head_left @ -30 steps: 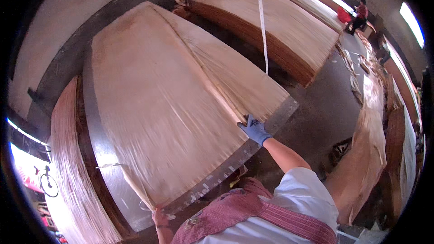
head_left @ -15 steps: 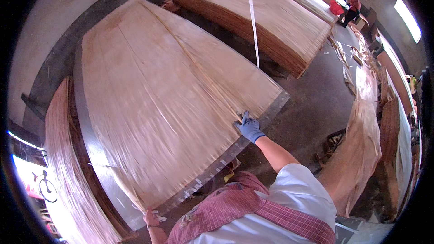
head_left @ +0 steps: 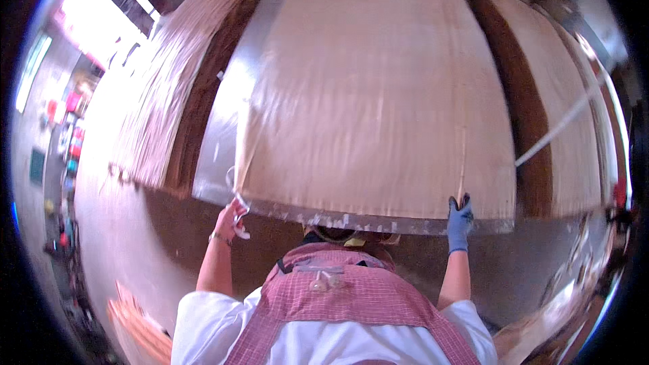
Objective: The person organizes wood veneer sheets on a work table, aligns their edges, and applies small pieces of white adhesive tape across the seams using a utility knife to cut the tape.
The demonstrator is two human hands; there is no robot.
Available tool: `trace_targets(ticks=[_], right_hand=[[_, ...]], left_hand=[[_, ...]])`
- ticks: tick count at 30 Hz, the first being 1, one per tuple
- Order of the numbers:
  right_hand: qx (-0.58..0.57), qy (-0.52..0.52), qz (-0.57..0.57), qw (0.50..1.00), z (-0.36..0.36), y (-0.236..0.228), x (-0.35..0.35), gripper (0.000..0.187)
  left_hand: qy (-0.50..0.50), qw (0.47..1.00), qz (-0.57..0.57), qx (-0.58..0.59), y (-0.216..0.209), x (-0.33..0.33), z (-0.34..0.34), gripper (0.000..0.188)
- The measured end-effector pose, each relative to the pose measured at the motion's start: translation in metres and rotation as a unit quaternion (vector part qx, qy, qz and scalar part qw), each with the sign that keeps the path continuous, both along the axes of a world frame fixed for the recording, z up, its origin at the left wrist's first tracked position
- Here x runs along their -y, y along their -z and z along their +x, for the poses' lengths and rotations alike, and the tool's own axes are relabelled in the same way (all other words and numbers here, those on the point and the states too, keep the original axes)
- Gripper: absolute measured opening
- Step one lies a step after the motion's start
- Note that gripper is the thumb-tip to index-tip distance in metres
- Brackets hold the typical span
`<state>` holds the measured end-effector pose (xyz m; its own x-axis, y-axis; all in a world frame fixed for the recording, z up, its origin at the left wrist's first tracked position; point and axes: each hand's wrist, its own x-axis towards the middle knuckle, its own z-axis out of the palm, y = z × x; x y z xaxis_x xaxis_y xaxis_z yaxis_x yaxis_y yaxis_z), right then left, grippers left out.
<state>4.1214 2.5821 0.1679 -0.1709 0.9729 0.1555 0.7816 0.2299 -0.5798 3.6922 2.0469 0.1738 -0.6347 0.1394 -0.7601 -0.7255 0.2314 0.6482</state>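
So the big thin veneer sheet (head_left: 378,94) lay flat across the metal-topped desk (head_left: 223,155), reaching from the near edge way up to the top of the shot, and the person stood right at that near edge with both arms up. The left hand (head_left: 230,220) was bare with a bracelet at the wrist, and its fingers were pinched on the sheet's near left corner, where the wood curled up a bit off the metal. The right hand (head_left: 460,220) wore a blue glove and was closed on the near edge further along, right under a thin pale strip or split (head_left: 462,162) running up the sheet. My guess is the wide spread was just because something that floppy needs a grip at two far-apart points or it buckles or cracks, and holding at the edge kept the hands off the face of the wood. Stacks of similar sheets (head_left: 162,101) sat to the left, and another (head_left: 574,135) to the right beyond a dark gap, with a pale strap or cord (head_left: 561,125) slanting across it. Lots I couldn't make out: the whole frame was smeared, the fingertips were tucked under the edge, the left side was blown out by glare, and the pink apron (head_left: 351,304) covered whatever was below the desk's lip.
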Motion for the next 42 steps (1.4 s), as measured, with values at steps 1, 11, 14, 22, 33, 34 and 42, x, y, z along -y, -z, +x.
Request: trace_targets(ticks=[1, 11, 14, 22, 33, 34, 42], right_hand=[[0.003, -0.024, 0.037, 0.999, -0.003, 0.017, 0.002, 0.05], [-0.175, -0.065, -0.273, 0.944, -0.091, 0.034, 0.062, 0.037], [-0.088, -0.082, -0.176, 0.977, -0.111, 0.047, 0.07, 0.048], [0.085, -0.105, -0.106, 0.985, -0.135, 0.001, 0.09, 0.051], [0.224, -0.134, 0.097, 0.96, -0.149, -0.028, 0.108, 0.077], [0.211, -0.122, 0.084, 0.966, -0.152, -0.034, 0.11, 0.08], [-0.047, -0.434, -0.035, 0.899, -0.251, -0.012, 0.191, 0.032]], left_hand=[[-0.017, 0.999, 0.036, 0.005, 0.001, 0.013, 0.003, 0.036], [-0.261, 0.938, -0.137, -0.183, 0.008, 0.116, 0.029, 0.024], [-0.404, 0.877, -0.071, -0.25, 0.023, 0.164, 0.003, 0.015], [0.059, 0.956, -0.194, -0.214, -0.086, 0.063, -0.066, 0.038], [0.34, 0.852, -0.347, -0.195, -0.032, 0.014, -0.119, 0.058], [0.357, 0.827, -0.358, -0.244, -0.032, 0.024, -0.119, 0.055], [0.21, 0.971, 0.014, -0.113, -0.078, 0.075, -0.098, 0.022]])
